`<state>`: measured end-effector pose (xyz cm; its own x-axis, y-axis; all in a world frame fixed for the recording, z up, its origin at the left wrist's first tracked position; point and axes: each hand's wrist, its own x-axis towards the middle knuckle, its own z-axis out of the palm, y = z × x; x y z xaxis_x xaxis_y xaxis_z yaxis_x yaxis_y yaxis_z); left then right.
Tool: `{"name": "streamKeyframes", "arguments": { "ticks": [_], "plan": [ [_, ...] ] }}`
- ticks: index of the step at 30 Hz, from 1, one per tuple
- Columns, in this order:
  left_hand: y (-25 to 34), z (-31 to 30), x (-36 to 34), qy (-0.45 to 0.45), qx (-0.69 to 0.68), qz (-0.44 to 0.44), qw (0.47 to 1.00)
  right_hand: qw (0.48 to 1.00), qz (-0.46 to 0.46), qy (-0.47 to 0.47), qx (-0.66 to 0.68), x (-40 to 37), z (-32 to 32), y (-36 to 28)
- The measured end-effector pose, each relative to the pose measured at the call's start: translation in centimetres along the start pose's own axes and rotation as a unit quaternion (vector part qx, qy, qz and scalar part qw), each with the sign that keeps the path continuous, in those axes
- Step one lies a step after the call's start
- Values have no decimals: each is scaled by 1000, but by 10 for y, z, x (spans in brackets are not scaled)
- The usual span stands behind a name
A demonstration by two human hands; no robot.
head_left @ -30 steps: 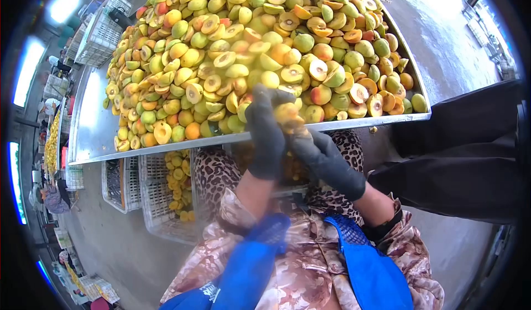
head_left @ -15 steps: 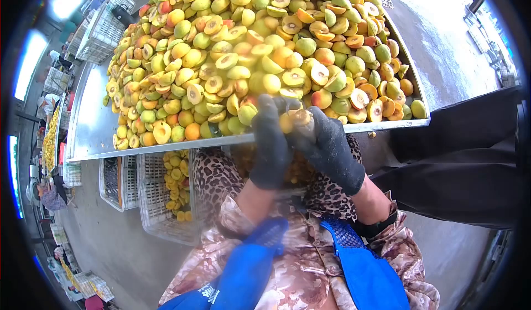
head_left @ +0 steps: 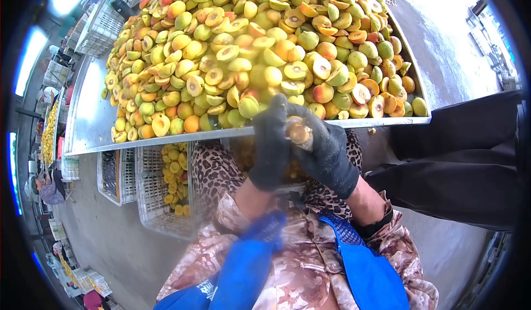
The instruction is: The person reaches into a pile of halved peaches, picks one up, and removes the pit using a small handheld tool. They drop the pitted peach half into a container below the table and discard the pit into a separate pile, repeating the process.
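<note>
Halved yellow-green and orange fruit (head_left: 193, 50) lies heaped on a metal-edged table (head_left: 166, 140). Just below its near edge, over my lap, my two dark-gloved hands meet. My right hand (head_left: 326, 152) is closed round a small tan-brown object (head_left: 299, 133), whose rounded end shows between the hands; what it is I cannot make out. My left hand (head_left: 269, 144) stands beside it, fingers pressed together and pointing up; whatever it holds is hidden. Behind and below the hands, partly covered, more fruit shows between my knees.
Left of my legs stand a white crate (head_left: 160, 210) with fruit halves (head_left: 176, 177) and another crate (head_left: 126, 174). A person in dark trousers (head_left: 453, 160) is close on the right. Stacked crates (head_left: 102, 30) and other people are farther left.
The yellow fruit that showed between my hands is mostly out of sight. My right hand has turned slightly and sits a little lower, with the tan-brown object lower too.
</note>
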<state>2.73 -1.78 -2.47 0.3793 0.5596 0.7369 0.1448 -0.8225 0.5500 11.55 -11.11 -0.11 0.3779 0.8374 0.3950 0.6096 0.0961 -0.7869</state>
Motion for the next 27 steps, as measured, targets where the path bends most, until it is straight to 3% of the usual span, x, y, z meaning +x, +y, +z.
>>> {"name": "streamKeyframes", "arguments": {
  "ticks": [2,3,5,12,14,15,16,17,20,21,22,23,24,25,27],
  "plan": [
    [1,-7,2,-72,-91,-84,990,999,-27,-5,-24,1,-1,2],
    [-4,-7,-3,-116,-188,-172,960,998,-47,-4,-35,1,-2,2],
    [-6,-6,-8,-132,-244,-216,936,996,-79,2,-47,0,-2,5],
    [8,1,4,-19,-98,-53,994,988,-138,17,-68,-1,-6,8],
    [0,9,2,-17,-186,-179,966,988,-137,23,-74,1,-5,6],
    [1,8,5,-43,-311,-342,886,989,-125,27,-75,0,-1,6],
    [4,8,7,-67,-424,-488,760,990,-112,33,-80,-1,0,8],
    [8,5,11,-66,-456,-502,732,993,-81,34,-75,-5,5,14],
    [-13,18,-4,-56,-461,-456,759,995,16,49,-84,-9,22,28],
    [-25,15,-8,-118,-422,-379,815,993,85,72,48,-5,24,30],
    [-7,6,3,-108,-552,-467,682,967,168,91,170,4,17,33],
    [-9,6,1,-125,-476,-352,796,918,250,105,290,9,9,37],
    [-11,6,0,-135,-435,-299,839,845,328,114,406,13,5,38],
    [-13,6,-1,-138,-389,-245,877,825,342,101,438,17,-6,18],
    [-13,3,-1,-138,-425,-303,842,801,372,40,468,21,-17,8]
  ]
}}
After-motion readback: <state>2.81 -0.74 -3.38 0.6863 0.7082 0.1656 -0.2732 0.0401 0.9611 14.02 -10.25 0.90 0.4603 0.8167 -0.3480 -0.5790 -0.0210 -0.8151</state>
